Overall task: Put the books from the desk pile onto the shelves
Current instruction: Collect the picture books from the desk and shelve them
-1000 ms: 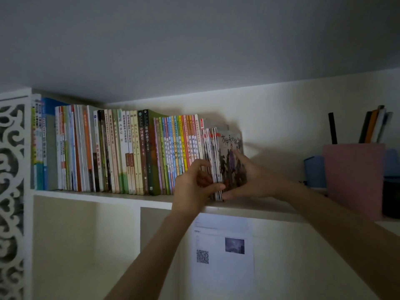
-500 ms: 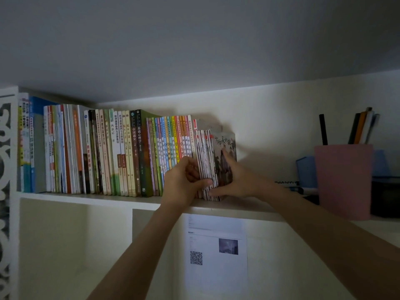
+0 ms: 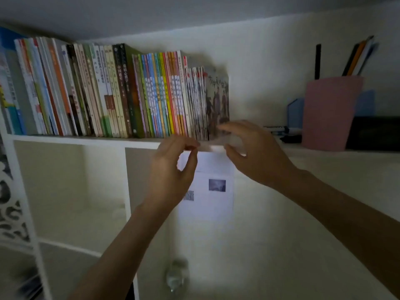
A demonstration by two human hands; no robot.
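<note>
Dim white shelf [image 3: 91,141], head view: row of books [image 3: 108,89] upright, ending in thin booklets [image 3: 195,102] and one picture-cover book [image 3: 217,98] at 12 o'clock from the hands. Left hand [image 3: 173,169] loosely curled, holding nothing; right hand [image 3: 253,152] spread, apart from the books. Risk: nothing braces the end book at its 3 o'clock side; it may tip toward the pink holder [image 3: 331,113].

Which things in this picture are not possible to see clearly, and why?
All in the head view:
- Desk pile: out of frame, so books left unknown.
- Leftmost books: cut by the left edge.
- Spine titles: too small and dim.
- Left hand and right hand: motion-blurred; contact with the last book unclear.
- Paper: print blurred, partly behind the left hand.
- Black box: cut by the right edge.
</note>
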